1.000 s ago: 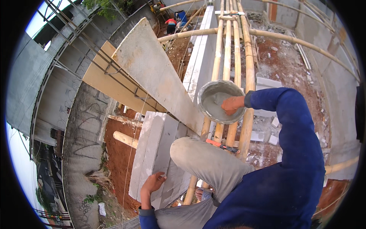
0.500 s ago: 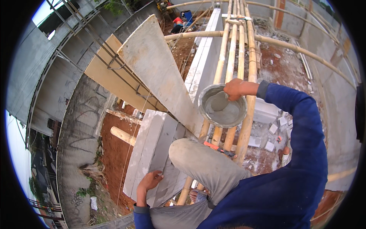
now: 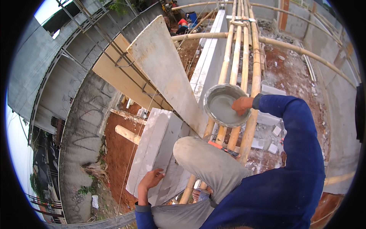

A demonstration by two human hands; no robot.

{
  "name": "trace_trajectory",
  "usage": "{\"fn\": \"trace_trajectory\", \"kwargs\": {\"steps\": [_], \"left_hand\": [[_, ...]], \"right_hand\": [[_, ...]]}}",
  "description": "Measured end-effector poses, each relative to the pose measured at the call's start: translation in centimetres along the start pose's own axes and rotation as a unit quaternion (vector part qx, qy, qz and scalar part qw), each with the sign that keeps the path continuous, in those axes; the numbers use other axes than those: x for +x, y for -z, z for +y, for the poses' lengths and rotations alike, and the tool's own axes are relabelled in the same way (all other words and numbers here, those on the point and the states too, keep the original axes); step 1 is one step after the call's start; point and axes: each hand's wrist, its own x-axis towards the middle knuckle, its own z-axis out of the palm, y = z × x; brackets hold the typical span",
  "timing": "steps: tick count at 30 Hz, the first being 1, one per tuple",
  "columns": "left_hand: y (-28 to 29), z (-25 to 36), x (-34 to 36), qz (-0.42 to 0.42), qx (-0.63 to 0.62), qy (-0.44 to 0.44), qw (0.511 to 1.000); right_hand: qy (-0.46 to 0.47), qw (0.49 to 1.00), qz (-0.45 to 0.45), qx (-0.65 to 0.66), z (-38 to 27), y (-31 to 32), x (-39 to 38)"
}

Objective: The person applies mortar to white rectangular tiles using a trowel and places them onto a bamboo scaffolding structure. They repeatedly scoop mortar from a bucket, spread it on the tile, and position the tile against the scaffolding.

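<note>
Across the bamboo poles (image 3: 256, 65), a round bucket (image 3: 209, 110) sits with wet grey mortar (image 3: 221, 105) inside, probably set there because the side-by-side poles make a firm perch within arm's reach. Over the bucket's right rim comes the right hand (image 3: 241, 105), its fingers bunched together and pointing down inside; I cannot tell from here whether they clamp a tool. Below and left of the bucket, the left hand (image 3: 152, 178) hangs over the pale block wall (image 3: 146, 152), fingers loosely bent and slightly apart, seemingly holding nothing. Perhaps it is there for balance, though I can't make out any contact. Those blocks look chalky and square-edged; the poles are smooth, yellowish and jointed. Left of the bucket slants a flat, stained grey board (image 3: 164, 68). Just below the bucket, an orange-handled tool (image 3: 219, 145) lies across the poles.
</note>
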Motion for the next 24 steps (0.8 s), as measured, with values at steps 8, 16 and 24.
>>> {"fn": "trace_trajectory", "kwargs": {"steps": [8,16,24], "left_hand": [[0.3,0.1,0.4,-0.008,-0.021,-0.013,1.000],[0.1,0.4,0.3,-0.033,-0.032,0.009,0.999],[0.2,-0.3,-0.3,-0.023,-0.047,0.006,0.999]], "right_hand": [[-0.053,0.971,-0.013,0.234,0.1,3.7,-2.8],[-0.087,0.980,0.161,-0.074,-0.4,7.7,-4.5],[-0.001,0.991,0.112,-0.071,-1.0,-0.9,-0.9]]}}
